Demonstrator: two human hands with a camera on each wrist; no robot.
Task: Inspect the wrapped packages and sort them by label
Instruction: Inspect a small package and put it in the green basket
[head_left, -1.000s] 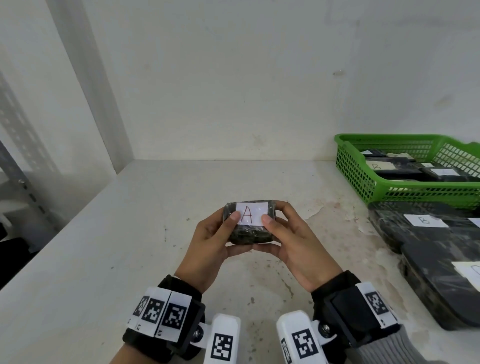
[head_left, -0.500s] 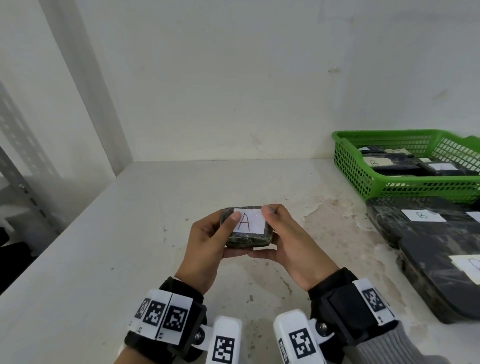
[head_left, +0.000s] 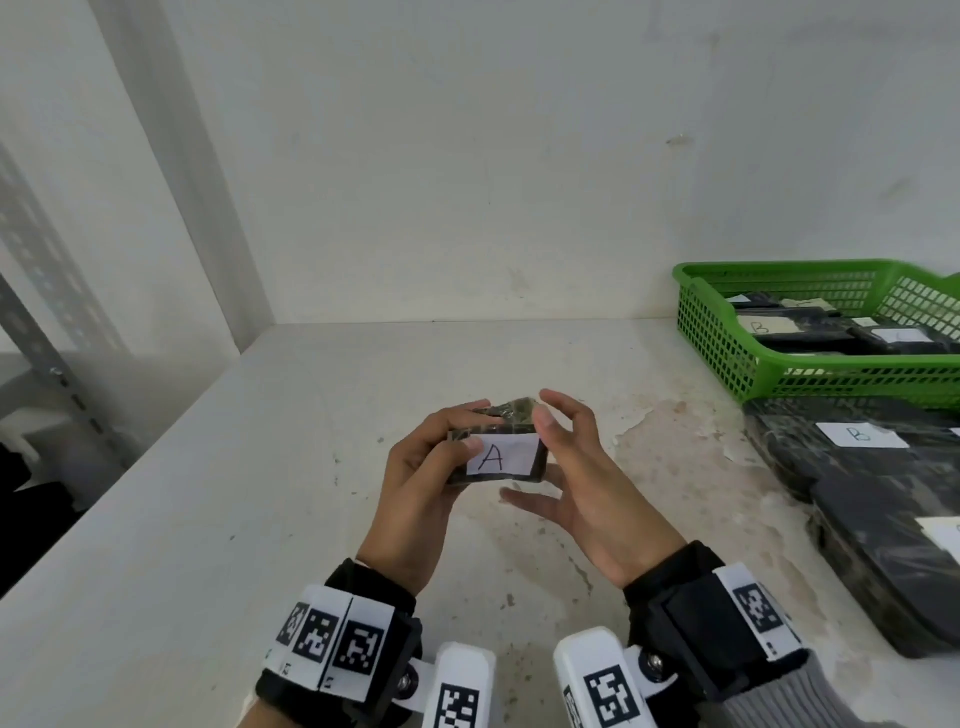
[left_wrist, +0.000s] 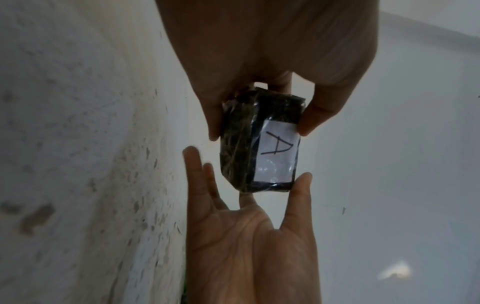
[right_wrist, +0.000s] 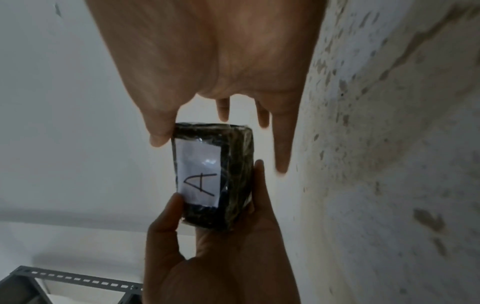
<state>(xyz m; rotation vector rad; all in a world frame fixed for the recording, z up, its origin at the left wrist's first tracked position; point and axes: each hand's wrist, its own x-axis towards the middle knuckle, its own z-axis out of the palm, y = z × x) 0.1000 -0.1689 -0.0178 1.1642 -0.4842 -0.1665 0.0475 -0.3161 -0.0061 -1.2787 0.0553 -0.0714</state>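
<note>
A stained white shelf (head_left: 260, 519) carries a green basket (head_left: 717, 338) and dark wrapped packages (head_left: 810, 457) at right.

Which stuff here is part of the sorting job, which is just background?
Job:
- package labelled A, gripped by left hand; right hand open beside it, thumb at its edge
- green basket holding labelled packages
- dark packages on the table, one labelled B

Background:
- table
- wall
- metal shelf upright

Dark, mottled package (head_left: 493, 447) with a white label (head_left: 503, 456) marked A in black; green mesh basket (head_left: 727, 332); black-and-white checked wristbands (head_left: 332, 642)
</note>
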